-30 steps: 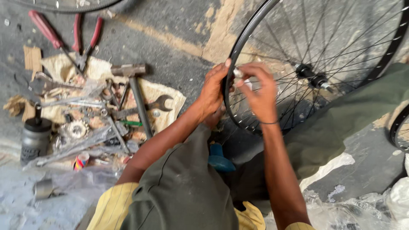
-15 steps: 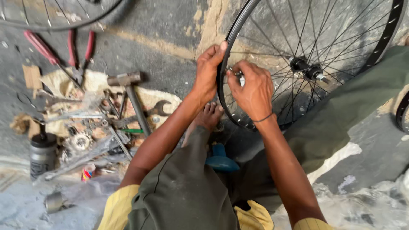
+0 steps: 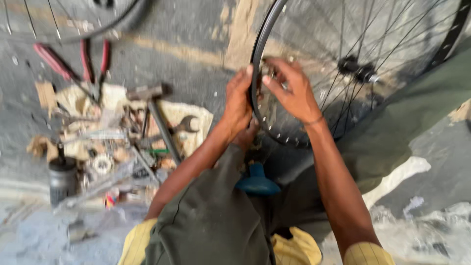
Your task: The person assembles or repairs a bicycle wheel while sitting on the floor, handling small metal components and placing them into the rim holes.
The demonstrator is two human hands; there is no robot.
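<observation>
Over the last second both hands have slid a little round the bicycle wheel (image 3: 363, 73), which stands upright at the right, just beyond the person's knees. The left hand (image 3: 239, 103) wraps the black rim (image 3: 255, 64); the right hand (image 3: 294, 91) pinches narrowly at a spoke end, so the spoke work goes on. On the floor to the left, a hammer (image 3: 154, 110), wrench (image 3: 184, 125) and red-handled pliers (image 3: 93, 59) lie on rags; a dark canister (image 3: 63, 179), contents hidden.

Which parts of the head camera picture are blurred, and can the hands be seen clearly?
Head view: the whole frame is smeared by motion; the left hand and right hand on the wheel rim are soft; the pile of tools is blurred most; soft daylight, no glare.
</observation>
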